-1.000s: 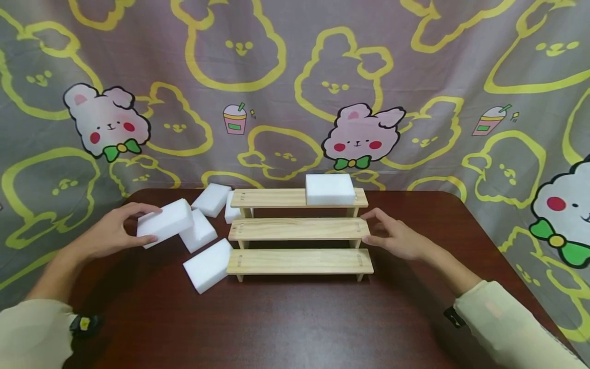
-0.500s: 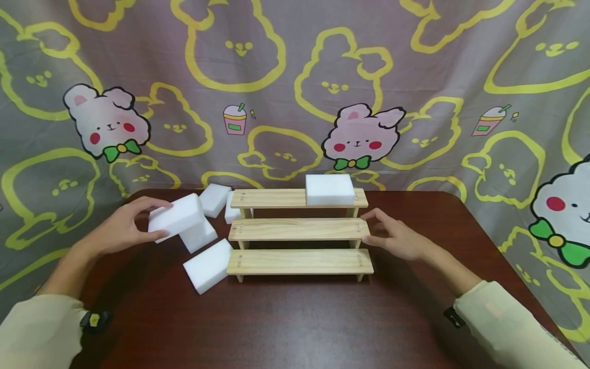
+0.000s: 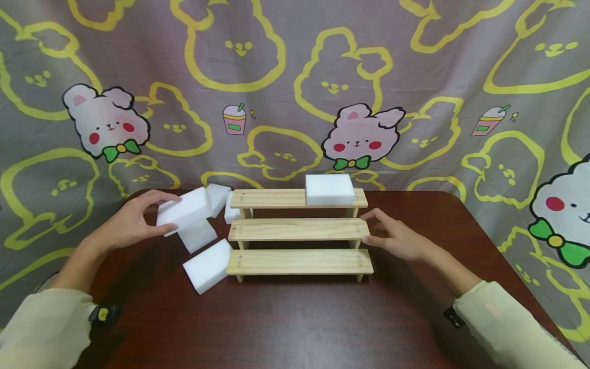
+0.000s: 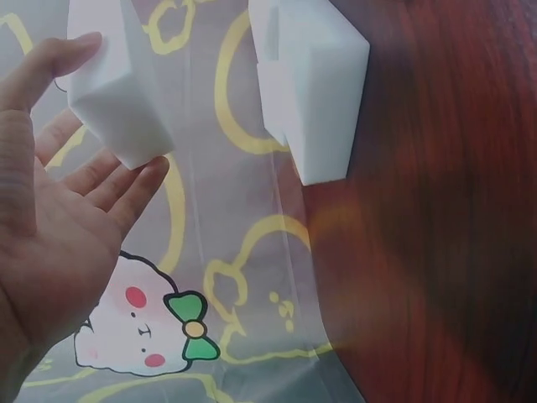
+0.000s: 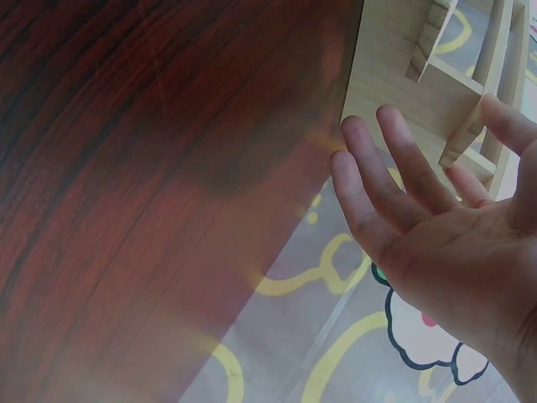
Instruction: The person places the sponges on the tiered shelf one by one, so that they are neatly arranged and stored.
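Observation:
My left hand holds a white foam block by its left end, thumb on the near side and fingers on the far side. In the left wrist view the same foam block sits between the thumb and fingers. More white foam blocks lie below and behind it, partly hidden. My right hand pinches the right end of the middle board of a three-step wooden stand. In the right wrist view the thumb and index finger of the right hand straddle that board's end; the other fingers extend loosely.
One foam block rests on the right part of the stand's top step. Another block lies by the bottom step's left end. The dark wooden table reaches back to a patterned curtain.
My left hand has carried its foam block right and slightly away from me, over the other blocks. The right hand and the stand stay where they were.

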The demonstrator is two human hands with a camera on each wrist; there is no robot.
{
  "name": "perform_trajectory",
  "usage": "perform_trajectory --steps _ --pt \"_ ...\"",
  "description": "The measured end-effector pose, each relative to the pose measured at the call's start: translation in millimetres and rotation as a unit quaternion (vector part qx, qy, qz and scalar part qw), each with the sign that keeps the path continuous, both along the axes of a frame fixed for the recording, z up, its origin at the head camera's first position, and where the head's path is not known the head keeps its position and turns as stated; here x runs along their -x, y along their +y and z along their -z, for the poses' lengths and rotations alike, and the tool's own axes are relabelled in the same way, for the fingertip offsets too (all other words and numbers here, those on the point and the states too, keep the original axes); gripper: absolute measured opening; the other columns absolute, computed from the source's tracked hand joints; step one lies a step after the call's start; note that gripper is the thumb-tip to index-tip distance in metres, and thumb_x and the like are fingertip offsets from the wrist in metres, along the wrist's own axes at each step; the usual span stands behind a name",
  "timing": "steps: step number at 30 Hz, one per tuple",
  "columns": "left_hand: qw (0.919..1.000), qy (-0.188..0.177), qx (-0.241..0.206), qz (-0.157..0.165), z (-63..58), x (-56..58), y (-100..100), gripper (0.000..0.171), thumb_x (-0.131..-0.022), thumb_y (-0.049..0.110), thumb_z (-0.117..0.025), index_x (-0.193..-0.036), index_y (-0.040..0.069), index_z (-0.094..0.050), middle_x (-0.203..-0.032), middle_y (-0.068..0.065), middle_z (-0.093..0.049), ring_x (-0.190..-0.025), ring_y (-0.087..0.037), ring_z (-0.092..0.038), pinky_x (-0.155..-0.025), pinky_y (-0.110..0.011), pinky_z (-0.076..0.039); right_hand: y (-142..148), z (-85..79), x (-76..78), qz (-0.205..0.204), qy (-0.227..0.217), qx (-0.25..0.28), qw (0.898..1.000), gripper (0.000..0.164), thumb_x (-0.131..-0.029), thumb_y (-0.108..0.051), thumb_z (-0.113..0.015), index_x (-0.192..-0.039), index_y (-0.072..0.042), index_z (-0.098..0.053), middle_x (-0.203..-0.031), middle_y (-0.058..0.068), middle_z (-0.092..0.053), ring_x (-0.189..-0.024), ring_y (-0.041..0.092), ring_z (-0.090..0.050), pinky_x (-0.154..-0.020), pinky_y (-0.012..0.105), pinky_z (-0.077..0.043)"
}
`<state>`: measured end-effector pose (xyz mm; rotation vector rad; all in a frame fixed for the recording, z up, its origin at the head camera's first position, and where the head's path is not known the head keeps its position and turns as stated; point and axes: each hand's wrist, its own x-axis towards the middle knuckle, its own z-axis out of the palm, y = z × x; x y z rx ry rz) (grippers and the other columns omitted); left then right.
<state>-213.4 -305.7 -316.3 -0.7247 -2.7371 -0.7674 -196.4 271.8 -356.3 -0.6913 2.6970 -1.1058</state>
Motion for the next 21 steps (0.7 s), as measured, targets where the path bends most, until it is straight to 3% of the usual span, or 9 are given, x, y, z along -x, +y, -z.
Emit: perform_trajectory --steps 5,12,15,18,21 --pt "1.0000 0.005 -0.004 0.004 -1.1 0.2 7 0.059 -0.078 0.011 -0.089 -0.130 0.002 -0.064 -0.126 -0.019 -0.060 -0.103 -0.033 -0.057 -0.082 -0.013 -0.046 0 -1.0 -0.7 0.001 0.001 -0.003 1.000 0.045 -0.100 -0.023 -0.070 -0.135 -0.009 -0.046 -0.125 0.018 -0.066 -0.111 0.031 -0.068 -0.084 0.045 -0.056" --pt "1.0000 0.004 0.002 -0.004 -4.1 0.9 17 0.058 -0.079 0.013 -0.089 -0.130 0.003 -0.064 -0.127 -0.020 -0.059 -0.102 -0.035 -0.059 -0.082 -0.036 -0.056 -1 -2.3 -1.4 0.001 -0.001 0.000 1.000 0.045 -0.100 -0.022 -0.070 -0.135 -0.009 -0.046 -0.126 0.019 -0.065 -0.112 0.032 -0.067 -0.084 0.045 -0.056" --pt "1.0000 -0.004 0.002 -0.009 -5.9 1.0 21 0.058 -0.079 0.014 -0.088 -0.130 0.003 -0.063 -0.127 -0.020 -0.059 -0.103 -0.036 -0.059 -0.081 -0.030 -0.055 -1 -2.0 -1.2 0.001 0.001 0.003 1.000 0.045 -0.099 -0.022 -0.070 -0.135 -0.008 -0.046 -0.126 0.019 -0.065 -0.112 0.033 -0.067 -0.085 0.046 -0.056" --pt "0.9998 -0.013 0.003 -0.013 -7.3 1.5 24 0.059 -0.080 0.014 -0.087 -0.131 0.002 -0.062 -0.126 -0.020 -0.058 -0.104 -0.037 -0.059 -0.081 -0.032 -0.056 -1 -1.8 -1.0 0.002 0.002 0.003 1.000 0.045 -0.099 -0.022 -0.071 -0.135 -0.008 -0.047 -0.126 0.019 -0.066 -0.112 0.032 -0.068 -0.084 0.045 -0.056" --pt "0.9997 -0.022 0.001 -0.012 -8.5 2.5 28 0.058 -0.081 0.013 -0.086 -0.132 0.002 -0.061 -0.126 -0.021 -0.058 -0.105 -0.039 -0.058 -0.084 -0.049 -0.058 0 -1.6 -0.9 0.002 0.003 0.002 1.000 0.044 -0.099 -0.022 -0.070 -0.134 -0.009 -0.047 -0.126 0.019 -0.065 -0.112 0.033 -0.067 -0.084 0.046 -0.056"
